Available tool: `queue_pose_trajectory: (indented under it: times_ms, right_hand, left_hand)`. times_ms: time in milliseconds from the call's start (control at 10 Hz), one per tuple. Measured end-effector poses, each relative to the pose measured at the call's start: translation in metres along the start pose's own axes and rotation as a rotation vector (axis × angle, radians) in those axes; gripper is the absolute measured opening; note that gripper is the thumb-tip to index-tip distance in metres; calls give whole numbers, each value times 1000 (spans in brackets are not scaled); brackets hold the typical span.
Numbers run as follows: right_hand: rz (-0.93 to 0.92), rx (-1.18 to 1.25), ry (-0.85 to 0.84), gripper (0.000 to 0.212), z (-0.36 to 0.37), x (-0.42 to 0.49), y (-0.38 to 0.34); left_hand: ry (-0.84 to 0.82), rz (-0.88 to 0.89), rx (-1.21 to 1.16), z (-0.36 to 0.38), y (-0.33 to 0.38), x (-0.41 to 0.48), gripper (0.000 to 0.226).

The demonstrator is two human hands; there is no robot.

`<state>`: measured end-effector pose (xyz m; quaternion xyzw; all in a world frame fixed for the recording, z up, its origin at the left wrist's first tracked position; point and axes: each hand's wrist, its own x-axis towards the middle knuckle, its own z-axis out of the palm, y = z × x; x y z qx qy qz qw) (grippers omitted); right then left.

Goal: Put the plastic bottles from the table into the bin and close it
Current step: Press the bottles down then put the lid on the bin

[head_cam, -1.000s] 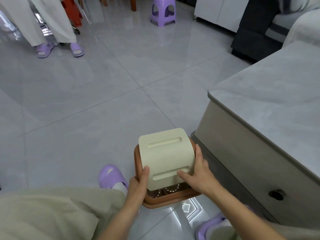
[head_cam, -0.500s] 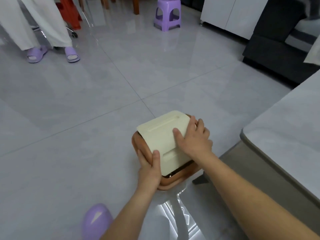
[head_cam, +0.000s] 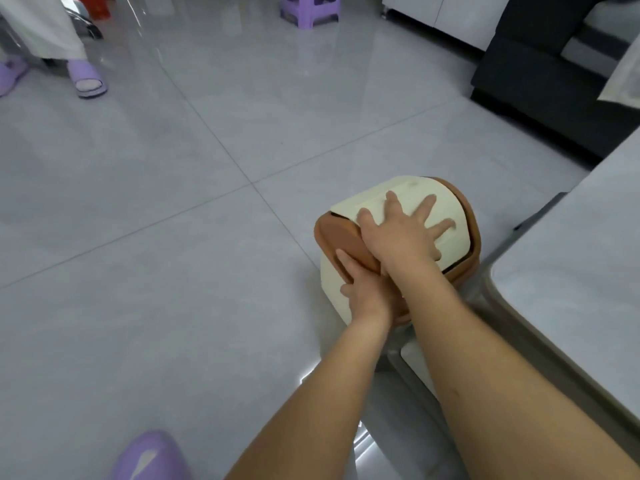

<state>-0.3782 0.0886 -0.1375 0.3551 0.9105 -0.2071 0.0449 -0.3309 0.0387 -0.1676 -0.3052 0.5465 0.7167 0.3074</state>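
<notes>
The bin [head_cam: 331, 282] stands on the floor beside the table [head_cam: 571, 271]. It has a cream body, a brown rim and a cream swing lid [head_cam: 414, 186]. My right hand [head_cam: 403, 233] lies flat on the lid with its fingers spread. My left hand [head_cam: 362, 289] grips the brown rim on the bin's near left side. The lid sits down in the rim, with a thin dark gap at its near right edge. No plastic bottle is visible, and the bin's inside is hidden.
A purple stool [head_cam: 308, 10] stands at the far end of the tiled floor. Another person's feet in purple slippers [head_cam: 88, 79] are at the far left. A black sofa [head_cam: 540, 81] and a white cabinet [head_cam: 446, 13] stand at the far right. My purple slipper [head_cam: 152, 457] is bottom left.
The lid has swung down from raised to lying in the rim. My right hand slid from its side onto its top, and my left hand shifted onto the brown rim. My view rose.
</notes>
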Motion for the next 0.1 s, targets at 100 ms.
queue_pose_trajectory:
  times_ms: [100]
  right_hand:
    - [-39, -16, -67, 63, -3, -10, -2]
  left_hand:
    - [6, -30, -204, 5, -9, 9, 75]
